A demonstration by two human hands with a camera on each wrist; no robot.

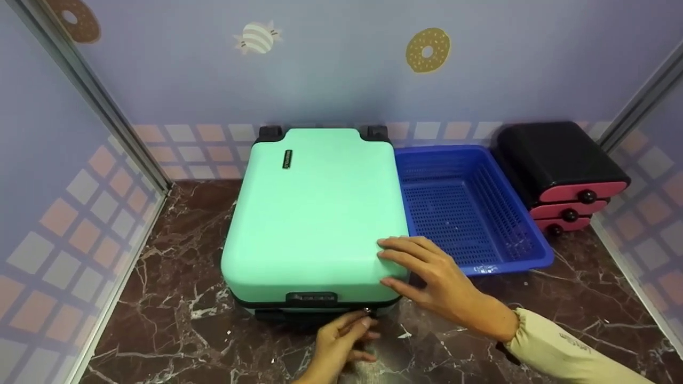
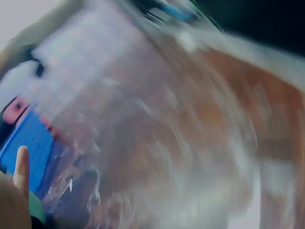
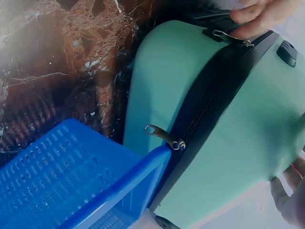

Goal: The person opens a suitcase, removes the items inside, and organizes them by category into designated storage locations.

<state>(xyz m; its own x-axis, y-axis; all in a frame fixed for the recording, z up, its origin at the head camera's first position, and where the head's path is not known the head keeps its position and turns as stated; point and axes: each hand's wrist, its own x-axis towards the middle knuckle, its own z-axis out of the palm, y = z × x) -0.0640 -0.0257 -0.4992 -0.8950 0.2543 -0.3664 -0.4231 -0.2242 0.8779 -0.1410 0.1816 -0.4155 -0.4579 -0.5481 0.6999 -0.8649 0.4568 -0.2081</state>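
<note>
A mint-green hard suitcase [image 1: 315, 213] lies flat on the marble floor, its black zipper band [image 3: 209, 100] closed along the side. My left hand [image 1: 363, 320] is at the near front edge and pinches a metal zipper pull [image 1: 366, 311], which also shows in the right wrist view [image 3: 233, 38]. My right hand [image 1: 395, 266] rests with straight fingers on the lid's near right corner, thumb against the side. A second zipper pull [image 3: 164, 136] hangs free at the side by the basket. The left wrist view is mostly blur; only one finger [image 2: 21, 167] shows.
A blue perforated plastic basket [image 1: 525, 250] stands right beside the suitcase, touching its right side. Behind it sits a black and pink three-drawer box [image 1: 565, 176]. Walls close in at the back, left and right. The marble floor [image 1: 176, 320] lies bare at the near left.
</note>
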